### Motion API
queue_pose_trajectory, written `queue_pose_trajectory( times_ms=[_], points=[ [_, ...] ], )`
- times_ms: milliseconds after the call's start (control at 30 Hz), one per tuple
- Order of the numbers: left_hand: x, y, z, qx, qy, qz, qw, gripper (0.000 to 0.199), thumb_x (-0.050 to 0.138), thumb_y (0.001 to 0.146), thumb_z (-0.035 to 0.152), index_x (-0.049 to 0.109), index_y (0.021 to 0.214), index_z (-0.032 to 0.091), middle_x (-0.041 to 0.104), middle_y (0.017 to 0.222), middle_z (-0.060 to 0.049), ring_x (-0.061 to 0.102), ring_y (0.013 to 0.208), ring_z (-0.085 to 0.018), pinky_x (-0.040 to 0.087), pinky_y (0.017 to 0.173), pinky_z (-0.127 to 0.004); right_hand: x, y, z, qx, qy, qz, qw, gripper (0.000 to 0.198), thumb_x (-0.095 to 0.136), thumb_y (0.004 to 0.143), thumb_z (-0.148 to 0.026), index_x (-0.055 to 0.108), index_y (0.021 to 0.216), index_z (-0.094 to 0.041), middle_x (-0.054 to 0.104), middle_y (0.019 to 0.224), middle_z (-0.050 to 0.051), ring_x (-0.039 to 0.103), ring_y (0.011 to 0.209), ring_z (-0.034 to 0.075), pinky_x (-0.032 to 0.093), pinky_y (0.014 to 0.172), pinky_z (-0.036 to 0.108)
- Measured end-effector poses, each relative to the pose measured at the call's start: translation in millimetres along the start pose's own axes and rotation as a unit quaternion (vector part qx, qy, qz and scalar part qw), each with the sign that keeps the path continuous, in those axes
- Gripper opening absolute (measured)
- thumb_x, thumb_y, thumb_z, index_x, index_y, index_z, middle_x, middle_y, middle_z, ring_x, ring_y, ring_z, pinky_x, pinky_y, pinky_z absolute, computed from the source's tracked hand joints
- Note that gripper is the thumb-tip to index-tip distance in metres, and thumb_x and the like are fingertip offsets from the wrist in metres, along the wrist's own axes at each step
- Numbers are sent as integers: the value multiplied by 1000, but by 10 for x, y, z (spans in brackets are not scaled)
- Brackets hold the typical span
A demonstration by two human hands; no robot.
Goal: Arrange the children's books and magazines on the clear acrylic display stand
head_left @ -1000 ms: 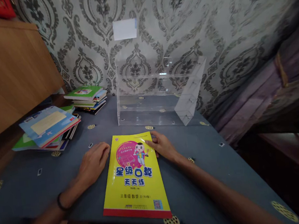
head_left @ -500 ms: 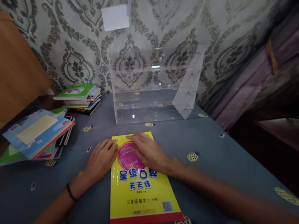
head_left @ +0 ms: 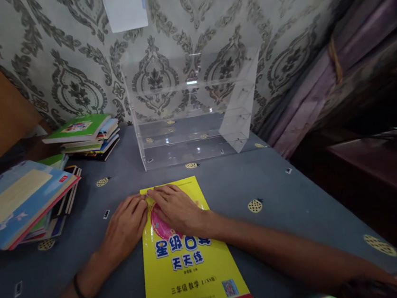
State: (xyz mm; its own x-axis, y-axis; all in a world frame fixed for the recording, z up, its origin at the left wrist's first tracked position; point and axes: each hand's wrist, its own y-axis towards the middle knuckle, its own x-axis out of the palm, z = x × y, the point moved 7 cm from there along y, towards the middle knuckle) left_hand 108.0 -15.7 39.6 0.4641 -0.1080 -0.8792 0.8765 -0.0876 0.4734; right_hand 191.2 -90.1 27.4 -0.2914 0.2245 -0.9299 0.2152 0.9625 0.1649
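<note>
A yellow workbook [head_left: 193, 276] with a pink circle, blue Chinese lettering and a red bottom band lies closed on the table. My left hand [head_left: 126, 224], with a black band on its wrist, rests along the workbook's upper left edge, fingers bent against that edge; its thumb is hidden. Across the upper cover lies my right hand [head_left: 177, 211], palm down with fingers stretched towards the top left corner. The fingertips of both hands nearly meet at that corner and cover part of the pink circle.
A clear acrylic shelf rack [head_left: 198, 144] stands against the patterned wall. To the left are a stack of books with a green one on top [head_left: 77, 129] and a pile topped by a blue book [head_left: 25, 197]. A blue-grey cloth [head_left: 284, 244] covers the table; a curtain [head_left: 307, 93] hangs right.
My right hand has slid left over the cover, its fingertips now beside my left hand at the top left corner. The view has shifted, so the workbook sits slightly lower and more tilted.
</note>
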Motion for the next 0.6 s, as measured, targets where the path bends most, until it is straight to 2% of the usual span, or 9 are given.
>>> queue_pose_trajectory(
  times_ms=[233,600],
  points=[
    [13,-12,-15,-9,-10,-5,1000,18,42,102,18,59,97,19,71,106,-9,65,108,-24,57,91,-42,-155,-211,241,32,-28,18,999,43,48,103,-24,50,142,-8,65,135,18,53,134,29,41,112,49],
    [0,-8,-17,-9,-5,-6,1000,21,41,103,22,61,103,19,72,111,-11,66,108,-25,59,90,-42,-352,-568,609,64,-55,71,994,37,45,103,-26,56,136,-13,68,130,18,58,125,31,46,102,51]
  ],
)
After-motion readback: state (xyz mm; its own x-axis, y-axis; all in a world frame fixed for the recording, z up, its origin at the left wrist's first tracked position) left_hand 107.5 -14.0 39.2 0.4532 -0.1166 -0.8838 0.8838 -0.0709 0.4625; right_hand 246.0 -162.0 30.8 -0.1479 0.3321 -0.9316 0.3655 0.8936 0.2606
